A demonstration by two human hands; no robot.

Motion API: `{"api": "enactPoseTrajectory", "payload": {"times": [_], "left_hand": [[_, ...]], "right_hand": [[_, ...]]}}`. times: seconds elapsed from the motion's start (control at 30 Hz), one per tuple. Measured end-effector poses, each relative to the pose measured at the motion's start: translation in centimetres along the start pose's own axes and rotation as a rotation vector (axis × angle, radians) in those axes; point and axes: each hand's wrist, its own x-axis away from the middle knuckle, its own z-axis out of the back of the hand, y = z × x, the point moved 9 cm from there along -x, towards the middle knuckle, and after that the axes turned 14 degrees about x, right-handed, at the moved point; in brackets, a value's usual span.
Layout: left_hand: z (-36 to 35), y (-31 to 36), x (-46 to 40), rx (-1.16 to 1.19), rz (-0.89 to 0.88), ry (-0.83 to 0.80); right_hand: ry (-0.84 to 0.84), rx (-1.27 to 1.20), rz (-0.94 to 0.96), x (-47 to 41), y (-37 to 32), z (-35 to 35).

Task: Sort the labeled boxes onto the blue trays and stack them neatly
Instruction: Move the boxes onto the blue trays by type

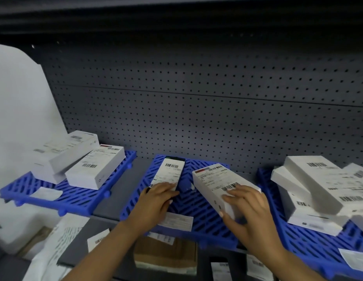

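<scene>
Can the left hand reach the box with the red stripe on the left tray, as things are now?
Probably yes: the left hand only rests on the flat box, and nothing stands between it and that box.

Right tray (310,238) cut by frame edge; label text (215,180) on boxes blurred, unreadable.

**Colours and patterns**

Trays: saturated blue with a diagonal slotted grid; middle tray (196,201) runs chevron-like under both hands. Box under the right hand's (251,211) fingers (223,185): white, black barcodes, a red strip at the end far from the grip. Box at the left hand's (156,201) fingertips (172,171): white label, black barcode, dark top edge. Backboard (217,108): dark grey, regular dot perforation.
</scene>
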Motion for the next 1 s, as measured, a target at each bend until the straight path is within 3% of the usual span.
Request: {"api": "enactPoseTrajectory", "payload": {"times": [0.27, 0.5, 0.87, 1.0], "left_hand": [[2.5, 4.4, -0.3, 0.043, -0.011, 0.024], [7.0, 7.3, 1.6, -0.018, -0.03, 0.184], [16.8, -0.9, 6.5, -0.191, 0.044, 0.367], [20.4, -5.3, 7.1, -0.239, 0.042, 0.362]], "right_hand": [[0.083, -0.069, 0.076, -3.2, -1.2, 1.0], [0.162, -0.21, 0.185, -6.8, -5.6, 0.4], [0.171, -0.284, 0.22, -11.4, -15.9, -5.4], [0.151, -0.256, 0.2, -13.7, -20.1, -8.9]]}}
